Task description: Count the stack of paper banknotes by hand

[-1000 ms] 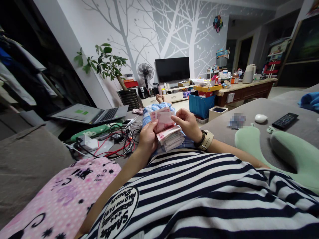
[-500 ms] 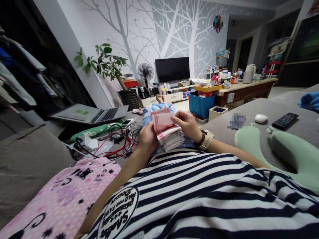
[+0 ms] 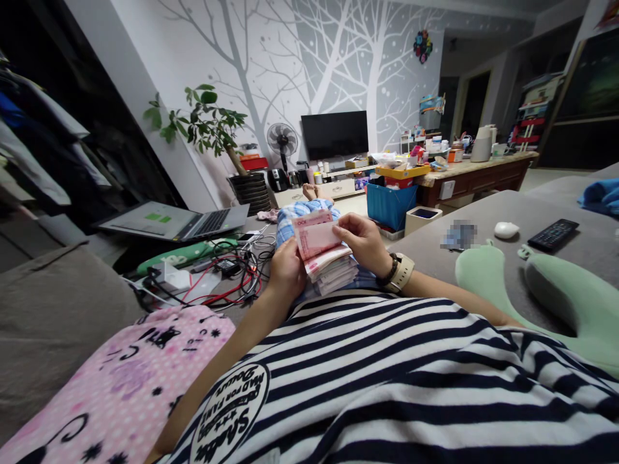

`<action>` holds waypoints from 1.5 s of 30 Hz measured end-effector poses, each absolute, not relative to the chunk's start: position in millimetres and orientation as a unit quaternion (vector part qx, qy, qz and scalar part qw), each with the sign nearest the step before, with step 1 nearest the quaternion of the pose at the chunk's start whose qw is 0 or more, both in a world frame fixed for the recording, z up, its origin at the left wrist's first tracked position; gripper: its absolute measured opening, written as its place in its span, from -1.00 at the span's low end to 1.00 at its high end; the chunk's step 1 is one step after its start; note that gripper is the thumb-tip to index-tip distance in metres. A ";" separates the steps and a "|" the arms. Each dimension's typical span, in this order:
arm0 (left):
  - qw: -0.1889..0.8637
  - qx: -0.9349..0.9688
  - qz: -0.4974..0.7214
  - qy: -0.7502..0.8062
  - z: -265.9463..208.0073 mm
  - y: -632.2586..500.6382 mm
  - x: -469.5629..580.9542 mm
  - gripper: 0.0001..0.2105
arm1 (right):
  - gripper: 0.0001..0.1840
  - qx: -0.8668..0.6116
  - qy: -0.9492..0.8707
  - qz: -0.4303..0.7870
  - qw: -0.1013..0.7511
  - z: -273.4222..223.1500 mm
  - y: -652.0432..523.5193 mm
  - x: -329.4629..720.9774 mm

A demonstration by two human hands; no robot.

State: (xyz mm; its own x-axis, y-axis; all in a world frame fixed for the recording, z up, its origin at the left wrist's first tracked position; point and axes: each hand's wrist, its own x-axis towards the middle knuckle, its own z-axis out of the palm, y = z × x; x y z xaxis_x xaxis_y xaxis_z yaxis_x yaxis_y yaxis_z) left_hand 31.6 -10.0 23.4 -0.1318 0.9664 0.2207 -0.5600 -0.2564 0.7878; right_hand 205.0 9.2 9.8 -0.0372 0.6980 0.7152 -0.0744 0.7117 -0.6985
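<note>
A thick stack of red banknotes (image 3: 333,274) rests over my lap, its layered edges facing me. My left hand (image 3: 286,265) is closed around the stack's left side. Several notes stand folded up and away at the top. My right hand (image 3: 363,240), with a beaded bracelet and a pale watch at the wrist, pinches the upper right edge of a raised banknote (image 3: 318,237) between thumb and forefinger. How the left fingers sit behind the stack is hidden.
To the left are an open laptop (image 3: 164,220), tangled cables (image 3: 242,274) and a pink blanket (image 3: 130,374). On the right lie a green neck pillow (image 3: 483,274), a white mouse (image 3: 506,229) and a remote (image 3: 552,235). A blue bin (image 3: 391,203) stands beyond my legs.
The raised notes have shifted slightly, and more of the rear note's printed face shows at the upper left. Both hands stay in nearly the same place.
</note>
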 end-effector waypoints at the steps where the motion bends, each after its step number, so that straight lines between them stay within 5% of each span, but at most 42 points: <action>1: 0.543 0.372 0.700 0.276 23.7 -10.6 31.9 -0.50 | -0.23 -0.239 -0.654 0.295 0.654 9.8 9.0 204.8; 18: 0.562 0.339 0.698 0.286 20.1 -4.0 33.1 -0.64 | -0.22 -0.253 -0.654 0.299 0.647 13.1 3.3 205.3; 45: 0.553 0.404 0.680 0.261 26.7 -18.2 31.6 -0.50 | -0.21 -0.252 -0.655 0.283 0.653 13.7 0.9 206.2</action>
State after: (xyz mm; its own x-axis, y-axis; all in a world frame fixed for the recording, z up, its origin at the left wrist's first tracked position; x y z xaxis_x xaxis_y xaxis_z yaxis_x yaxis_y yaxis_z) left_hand 31.6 -18.2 26.7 -0.0626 0.9636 0.2599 -0.5416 -0.2516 0.8021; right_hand 206.2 0.9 13.7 -0.0192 0.7002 0.7137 -0.0403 0.7127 -0.7003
